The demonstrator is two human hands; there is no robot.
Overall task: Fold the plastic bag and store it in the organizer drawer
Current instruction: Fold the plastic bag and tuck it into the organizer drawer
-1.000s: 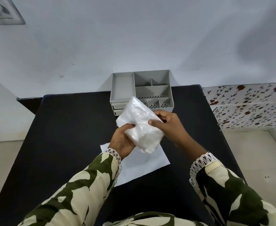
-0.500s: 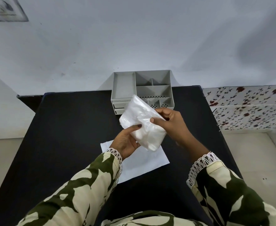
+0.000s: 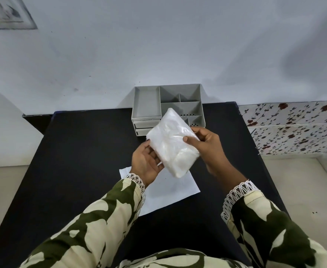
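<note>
A translucent white plastic bag (image 3: 171, 144), folded into a thick rectangular packet, is held in the air above the black table (image 3: 77, 161). My right hand (image 3: 207, 146) grips its right edge, thumb on top. My left hand (image 3: 145, 163) cups the packet's left underside with fingers spread. Behind the bag stands the grey organizer (image 3: 149, 105) with open top compartments and two drawers at its front left, both shut; the bag hides part of its front.
A white sheet of paper (image 3: 170, 192) lies on the table under my hands. The organizer stands at the table's far edge against a pale wall. A floral-tiled ledge (image 3: 294, 126) runs along the right side of the table.
The bag packet has been raised slightly and turned flatter toward me. My left hand has shifted from pinching the lower edge to cupping the left underside.
</note>
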